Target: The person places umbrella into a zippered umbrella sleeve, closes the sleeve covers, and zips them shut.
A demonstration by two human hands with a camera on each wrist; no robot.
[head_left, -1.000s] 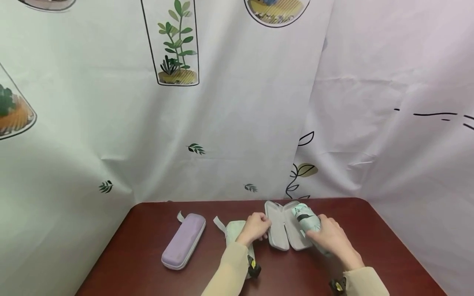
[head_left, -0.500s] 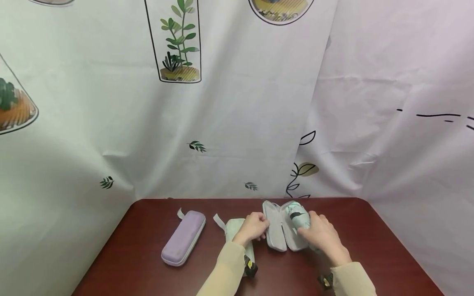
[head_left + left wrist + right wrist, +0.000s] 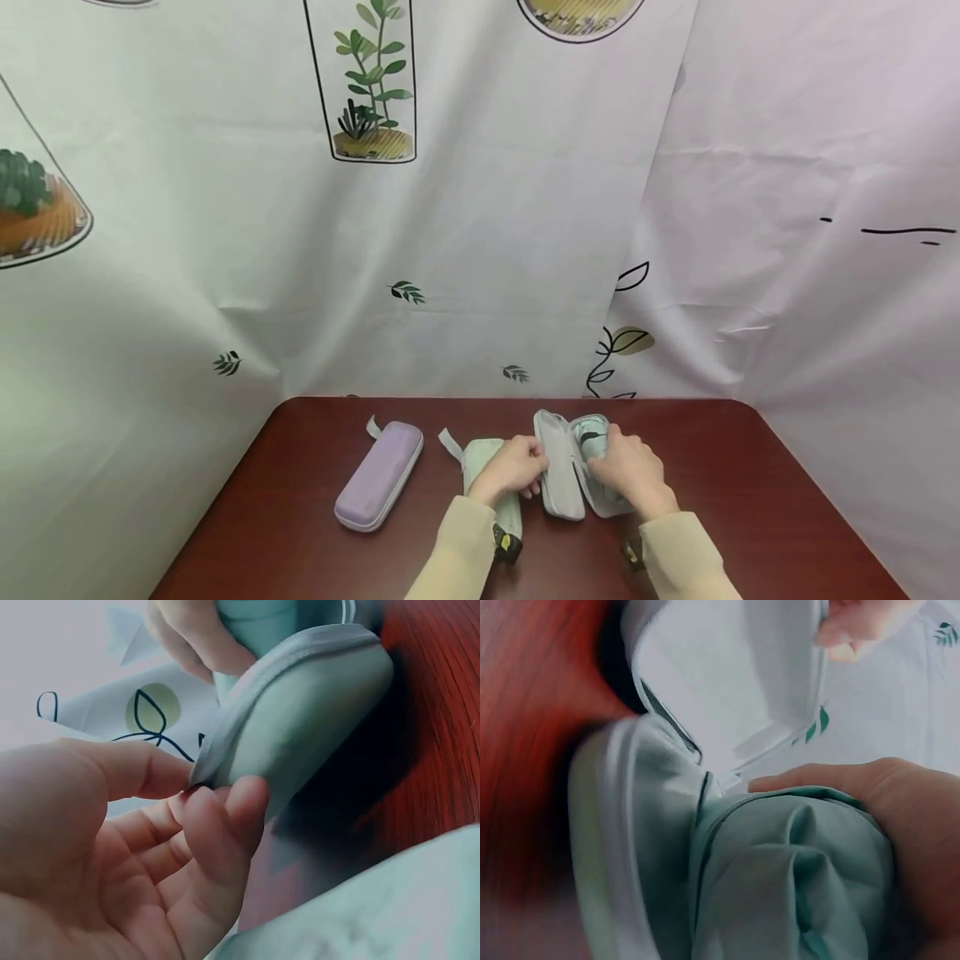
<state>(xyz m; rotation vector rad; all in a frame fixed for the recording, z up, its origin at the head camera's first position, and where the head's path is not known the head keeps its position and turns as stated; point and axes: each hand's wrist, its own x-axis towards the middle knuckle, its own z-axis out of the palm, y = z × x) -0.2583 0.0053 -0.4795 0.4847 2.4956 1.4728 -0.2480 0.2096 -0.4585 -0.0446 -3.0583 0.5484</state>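
Observation:
A pale mint zip case (image 3: 558, 475) lies spread on the table, its two halves hinged apart and lined in light grey. My left hand (image 3: 516, 465) pinches the rim of its left half between thumb and fingers; the left wrist view shows the grip at the zipper edge (image 3: 247, 697). In the right half sits a mint folded umbrella (image 3: 592, 442), a rolled bundle of gathered cloth. My right hand (image 3: 632, 471) grips this umbrella from the right side. Seen from the right wrist, the umbrella's gathered cloth (image 3: 787, 877) overlaps the case's lower half (image 3: 607, 825).
A closed light green case (image 3: 486, 454) with a strap lies partly under my left forearm. Further left rests a closed lilac case (image 3: 380, 477). Behind the dark red table (image 3: 750, 500) hangs a white printed curtain (image 3: 480, 208).
My right hand has moved left with the umbrella, from over the case's right edge down into its right half. The left hand keeps its hold on the case rim.

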